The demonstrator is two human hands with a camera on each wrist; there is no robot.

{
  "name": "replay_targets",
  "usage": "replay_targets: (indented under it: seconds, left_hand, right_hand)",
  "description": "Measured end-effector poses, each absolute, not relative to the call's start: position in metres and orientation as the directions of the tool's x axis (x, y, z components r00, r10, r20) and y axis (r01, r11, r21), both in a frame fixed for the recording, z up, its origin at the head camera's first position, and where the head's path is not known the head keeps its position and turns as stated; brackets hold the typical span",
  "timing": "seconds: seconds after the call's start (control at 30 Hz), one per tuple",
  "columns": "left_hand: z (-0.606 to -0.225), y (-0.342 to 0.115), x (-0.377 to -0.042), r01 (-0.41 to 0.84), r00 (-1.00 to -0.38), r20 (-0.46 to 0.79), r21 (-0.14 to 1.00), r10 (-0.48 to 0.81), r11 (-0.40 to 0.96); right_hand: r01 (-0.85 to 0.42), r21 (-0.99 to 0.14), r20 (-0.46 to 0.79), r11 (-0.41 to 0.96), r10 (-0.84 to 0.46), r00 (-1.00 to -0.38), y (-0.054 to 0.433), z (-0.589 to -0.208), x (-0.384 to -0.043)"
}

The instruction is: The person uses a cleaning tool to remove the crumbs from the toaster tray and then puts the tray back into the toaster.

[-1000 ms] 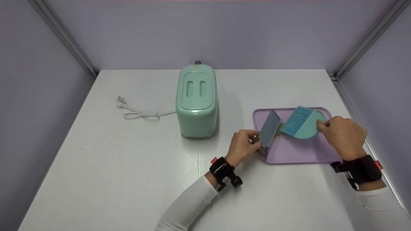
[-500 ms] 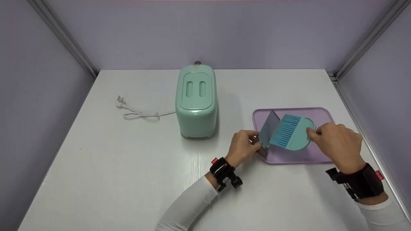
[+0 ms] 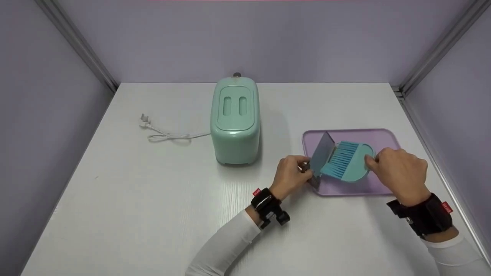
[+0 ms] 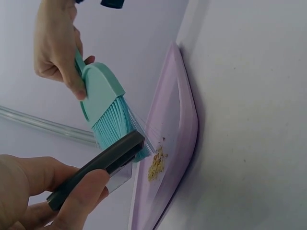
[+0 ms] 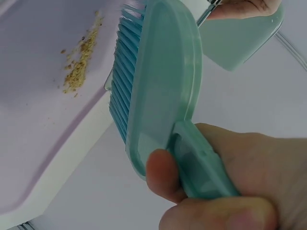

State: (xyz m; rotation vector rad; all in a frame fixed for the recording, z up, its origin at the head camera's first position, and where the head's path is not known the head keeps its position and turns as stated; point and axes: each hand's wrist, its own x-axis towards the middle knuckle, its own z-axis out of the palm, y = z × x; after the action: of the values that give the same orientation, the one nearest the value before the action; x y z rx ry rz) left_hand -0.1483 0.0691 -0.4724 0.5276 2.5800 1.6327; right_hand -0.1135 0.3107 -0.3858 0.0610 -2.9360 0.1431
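My left hand (image 3: 289, 176) pinches the dark handle of a flat scraper (image 3: 321, 154), its metallic blade tilted up over the left side of a lilac tray (image 3: 378, 135). In my right hand (image 3: 401, 174) is the handle of a small teal brush (image 3: 356, 166). Its blue bristles point left toward the blade; the head view does not settle whether they touch it. Yellow-brown crumbs (image 4: 157, 165) lie on the tray near the bristles, and the right wrist view also shows this crumb pile (image 5: 81, 62). In the head view the scraper and brush mostly hide the crumbs.
A mint-green toaster (image 3: 236, 122), lid on top, stands left of the tray. Its white cord (image 3: 168, 136) lies bundled to the left, ending in a plug (image 3: 144, 122). Pale walls (image 3: 245, 42) border the white table (image 3: 153, 207).
My right hand has moved the brush left and toward the front of the tray, its bristles now beside the scraper blade. The left hand and scraper have stayed in place.
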Motion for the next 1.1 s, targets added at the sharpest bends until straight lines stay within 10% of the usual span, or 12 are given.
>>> replay_targets:
  seconds: [1.1]
  left_hand:
    - [-0.470,0.068,-0.146,0.248,-0.940,0.118,0.881,0.321,0.403]
  right_hand:
    - [0.132,-0.167,0.201,0.977,0.165,-0.966,0.356,-0.407,-0.150]
